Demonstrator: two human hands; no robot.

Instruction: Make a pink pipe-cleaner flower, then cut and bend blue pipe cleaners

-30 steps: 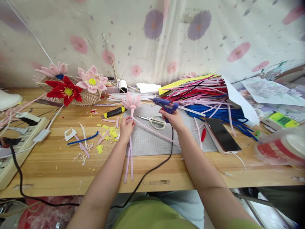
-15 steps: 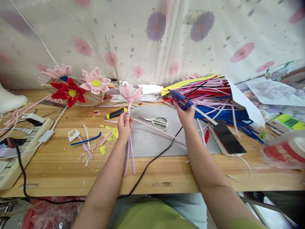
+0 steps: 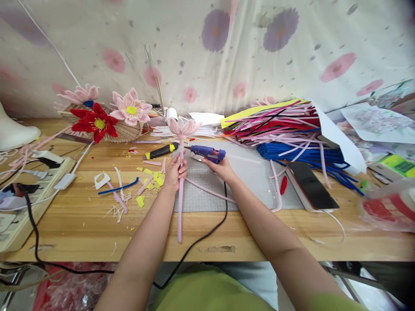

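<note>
My left hand [image 3: 176,173] is closed around the stem of a pink pipe-cleaner flower [image 3: 183,128], which stands upright with its petals on top. Its long pink stem ends hang down below my fingers. A loose pink strip [image 3: 209,189] trails from near the stem toward my right forearm. My right hand [image 3: 221,167] grips a blue glue gun [image 3: 207,152], its nozzle pointing left at the stem just under the petals. Whether the tip touches the stem I cannot tell. The scissors on the grey cutting mat [image 3: 259,190] are mostly hidden behind my right hand and the gun.
A black-and-yellow utility knife [image 3: 162,150] and yellow scraps [image 3: 158,178] lie left of the mat. Finished red [image 3: 94,124] and pink flowers [image 3: 131,108] stand back left. Pipe-cleaner bundles [image 3: 292,151] and a phone [image 3: 311,185] lie right. The gun's black cord [image 3: 207,235] crosses the table edge.
My right hand has brought the glue gun left and down, from the back bundles to the flower's stem. The flower has shifted slightly right and down, its stem ends now together.
</note>
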